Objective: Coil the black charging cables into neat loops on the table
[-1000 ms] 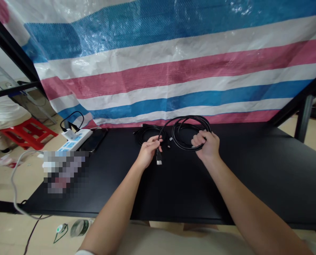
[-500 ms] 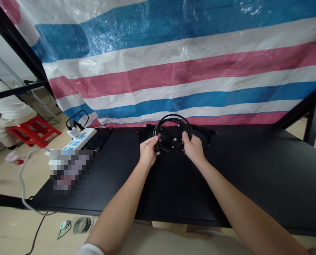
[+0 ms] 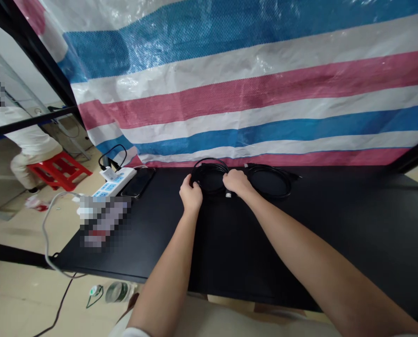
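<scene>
A coiled black cable [image 3: 209, 174] lies low on the black table [image 3: 335, 224] near its far edge. My left hand [image 3: 191, 195] grips the coil's left side. My right hand [image 3: 237, 182] is closed on its right side, with a small white connector tip [image 3: 228, 194] showing under the fingers. Just to the right, a second coiled black cable [image 3: 270, 180] lies flat on the table, untouched.
A white power strip [image 3: 114, 184] and a dark phone [image 3: 138, 182] sit at the table's left end. A striped blue, pink and white tarp [image 3: 251, 89] hangs behind. A person in light clothes [image 3: 26, 145] stands by a red stool [image 3: 59, 169] at the left.
Both hands carried the held coil leftward and down to the table at the far edge. The second coil now lies alone on the right.
</scene>
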Tool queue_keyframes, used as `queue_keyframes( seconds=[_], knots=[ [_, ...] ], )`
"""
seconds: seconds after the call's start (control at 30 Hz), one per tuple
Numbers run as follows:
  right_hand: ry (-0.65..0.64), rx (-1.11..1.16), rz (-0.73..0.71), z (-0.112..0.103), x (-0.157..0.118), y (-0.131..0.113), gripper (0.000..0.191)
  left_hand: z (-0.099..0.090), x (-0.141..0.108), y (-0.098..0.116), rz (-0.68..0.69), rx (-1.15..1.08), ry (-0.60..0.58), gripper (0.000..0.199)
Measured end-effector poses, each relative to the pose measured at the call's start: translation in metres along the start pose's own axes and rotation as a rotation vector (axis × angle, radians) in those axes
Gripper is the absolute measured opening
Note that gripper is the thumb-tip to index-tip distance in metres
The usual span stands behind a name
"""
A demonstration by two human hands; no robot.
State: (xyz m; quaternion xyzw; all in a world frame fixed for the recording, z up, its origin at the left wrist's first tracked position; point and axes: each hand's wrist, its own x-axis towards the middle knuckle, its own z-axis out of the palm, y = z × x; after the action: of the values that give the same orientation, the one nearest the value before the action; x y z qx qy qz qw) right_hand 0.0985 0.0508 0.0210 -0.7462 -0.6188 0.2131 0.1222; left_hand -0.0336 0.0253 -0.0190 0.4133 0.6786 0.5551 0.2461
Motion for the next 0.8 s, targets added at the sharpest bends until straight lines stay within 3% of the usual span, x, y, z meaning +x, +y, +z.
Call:
queue_keyframes(
  seconds=[0.13,0.27,0.37,0.5,0.67,0.8],
  knots=[
    [-0.047,-0.048,0.029,-0.002,-0.001,-0.004,0.040,-0.001,-0.006,0.002,0.141,0.290,-0.098,0.048],
    [0.005,-0.145,0.035,-0.003,-0.003,-0.006,0.045,-0.001,-0.018,0.008,0.233,0.570,-0.182,0.057],
    [0.045,-0.267,-0.050,-0.004,-0.003,-0.004,0.045,-0.004,-0.025,0.013,0.352,0.691,-0.356,0.049],
    [0.114,-0.409,-0.166,-0.005,-0.007,0.005,0.043,-0.005,-0.024,0.012,0.482,0.722,-0.581,0.028],
    [0.135,-0.408,-0.440,-0.005,-0.013,0.028,0.040,0.001,-0.020,0.002,0.546,0.595,-0.572,0.029],
    [0.165,-0.263,-0.530,-0.003,-0.013,0.051,0.041,0.005,-0.020,-0.004,0.599,0.485,-0.571,0.033]
  ],
)
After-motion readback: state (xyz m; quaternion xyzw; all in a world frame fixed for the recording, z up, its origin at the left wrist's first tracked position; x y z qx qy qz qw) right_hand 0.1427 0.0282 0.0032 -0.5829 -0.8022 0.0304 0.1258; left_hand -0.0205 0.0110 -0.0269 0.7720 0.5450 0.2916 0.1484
